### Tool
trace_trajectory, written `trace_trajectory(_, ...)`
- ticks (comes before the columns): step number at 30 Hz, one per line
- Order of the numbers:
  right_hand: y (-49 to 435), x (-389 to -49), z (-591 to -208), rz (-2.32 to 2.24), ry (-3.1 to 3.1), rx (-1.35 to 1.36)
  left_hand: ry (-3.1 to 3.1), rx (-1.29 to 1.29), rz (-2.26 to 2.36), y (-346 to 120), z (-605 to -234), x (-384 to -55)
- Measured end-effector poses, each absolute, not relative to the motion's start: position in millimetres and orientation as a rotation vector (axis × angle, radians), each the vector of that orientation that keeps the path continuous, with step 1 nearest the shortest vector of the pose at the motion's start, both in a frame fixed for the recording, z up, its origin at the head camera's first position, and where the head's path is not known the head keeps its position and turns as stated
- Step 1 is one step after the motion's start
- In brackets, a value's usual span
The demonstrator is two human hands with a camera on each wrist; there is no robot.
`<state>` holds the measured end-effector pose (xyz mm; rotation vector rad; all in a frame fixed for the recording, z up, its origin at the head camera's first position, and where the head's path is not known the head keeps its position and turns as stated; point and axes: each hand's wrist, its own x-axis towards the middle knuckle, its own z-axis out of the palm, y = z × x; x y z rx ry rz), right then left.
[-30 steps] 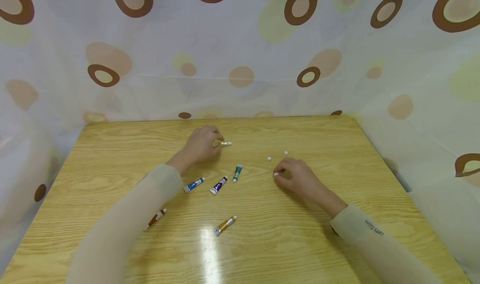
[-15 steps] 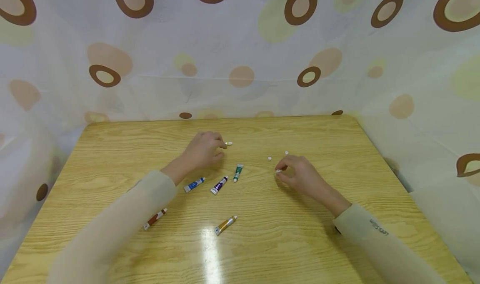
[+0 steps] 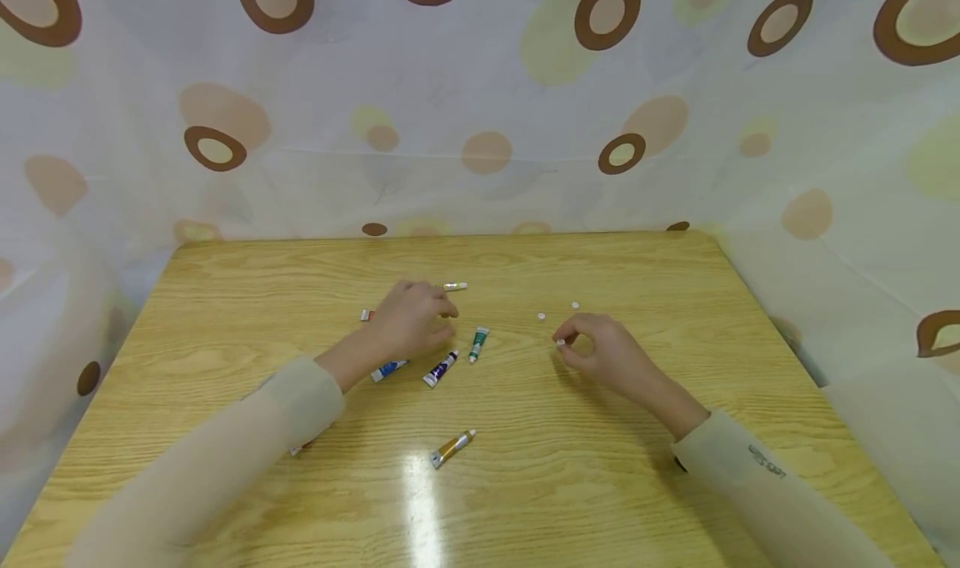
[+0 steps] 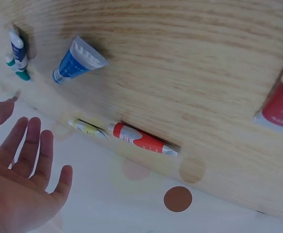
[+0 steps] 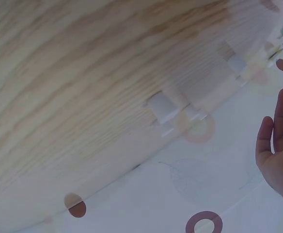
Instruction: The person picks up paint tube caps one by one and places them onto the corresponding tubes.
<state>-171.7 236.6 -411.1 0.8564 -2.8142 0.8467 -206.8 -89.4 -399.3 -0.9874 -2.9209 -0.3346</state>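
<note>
My left hand hovers over the table with loosely bent fingers and nothing in them. Just beyond its fingers lies a yellow paint tube; a red paint tube is partly hidden behind the hand. Nearby are a blue paint tube, partly covered by the wrist, a purple paint tube and a green paint tube. In the left wrist view the left hand shows spread fingers. My right hand pinches a small white cap between thumb and forefinger.
Two more white caps lie past the right hand. An ochre paint tube rests nearer the front, and a brownish-red tube is mostly hidden by the left sleeve. A spotted curtain stands around the wooden table.
My left hand has let go of the yellow tube and drawn back towards me, uncovering part of the red tube. The right hand has shifted slightly, still pinching the cap.
</note>
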Motion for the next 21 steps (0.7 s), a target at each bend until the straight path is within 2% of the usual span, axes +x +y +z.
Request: trace_trajectory(21,225.4,-158.8,-407.3,0.919,-2.731,0.915,-2.972,-1.068,-0.329,-96.0,-417.3,-178.6)
